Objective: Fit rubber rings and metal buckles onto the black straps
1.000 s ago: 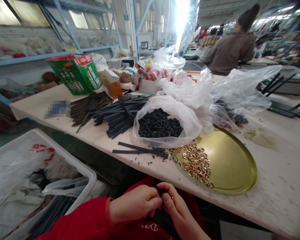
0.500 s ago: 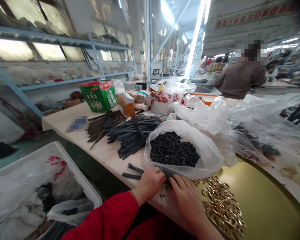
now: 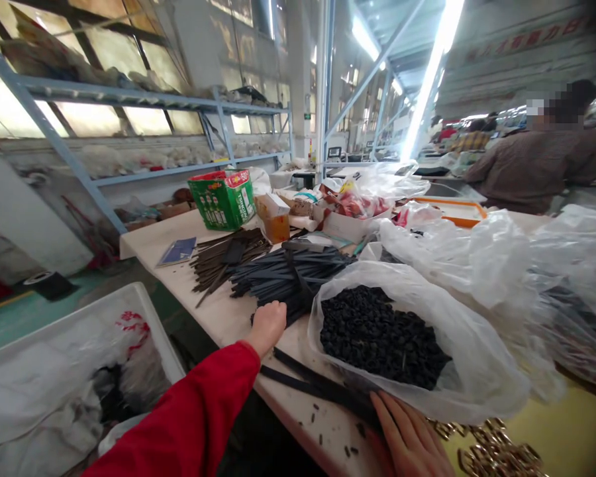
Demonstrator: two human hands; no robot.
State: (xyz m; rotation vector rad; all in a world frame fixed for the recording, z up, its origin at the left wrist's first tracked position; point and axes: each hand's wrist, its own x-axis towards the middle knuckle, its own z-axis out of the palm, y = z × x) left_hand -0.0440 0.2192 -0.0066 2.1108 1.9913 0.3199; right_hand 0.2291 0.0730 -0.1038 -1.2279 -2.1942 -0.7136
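Observation:
My left hand (image 3: pixel 269 326), in a red sleeve, is closed at the near end of a pile of dark strips (image 3: pixel 298 268); whatever its fingers grip is hidden. Below the white plastic bag (image 3: pixel 481 351) of small black pieces (image 3: pixel 377 334), my right hand (image 3: pixel 410 430) lies with fingers extended on the right end of a few long black strips (image 3: pixel 318 384). Gold metal buckles (image 3: pixel 499 450) sit on a gold tray (image 3: pixel 571 424) to the right of that hand. Small dark scraps dot the table edge.
A green box (image 3: pixel 222 202), a blue booklet (image 3: pixel 177 252) and brown strips (image 3: pixel 223 255) are at the back left. A white bin (image 3: pixel 161 331) stands left of the table (image 3: pixel 144 240). A person (image 3: pixel 531 162) is farther back.
The view has shifted. My left hand has moved from beside my right hand up and left to the strip pile. My right hand has stayed near the bag's front edge.

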